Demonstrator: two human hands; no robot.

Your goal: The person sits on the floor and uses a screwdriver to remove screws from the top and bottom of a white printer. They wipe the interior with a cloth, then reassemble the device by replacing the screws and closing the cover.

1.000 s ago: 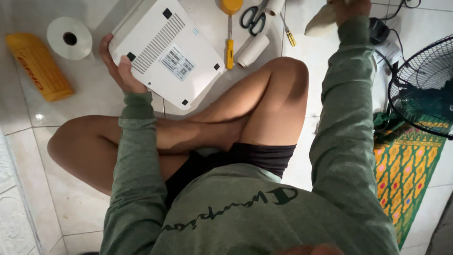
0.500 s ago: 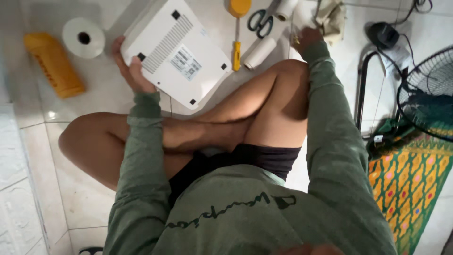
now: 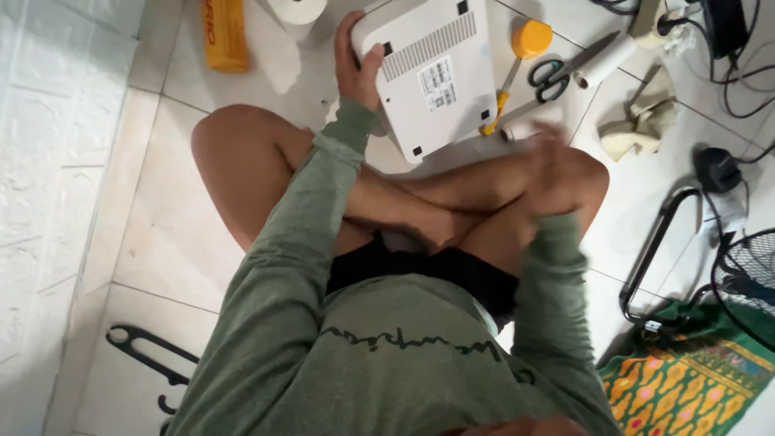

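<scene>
I sit cross-legged on a white tiled floor in a green long-sleeved top. My left hand (image 3: 355,69) grips the left edge of a white box-shaped device (image 3: 432,73), which lies bottom up with its vent slots and label showing. My right hand (image 3: 553,165) is blurred with motion just above my right knee, with its fingers apart and nothing in it. A crumpled beige cloth (image 3: 638,121) lies on the floor to the right of that hand.
A yellow-handled screwdriver (image 3: 504,89), scissors (image 3: 557,77) and a white tube (image 3: 605,60) lie beyond the device. A tissue roll (image 3: 299,10) and an orange packet (image 3: 224,32) lie far left. At the right are cables, a black fan (image 3: 747,274) and a patterned rug (image 3: 694,379).
My right hand came back from the far right, where it held something pale, down to my right knee with nothing in it. The view shifted so the device sits more central.
</scene>
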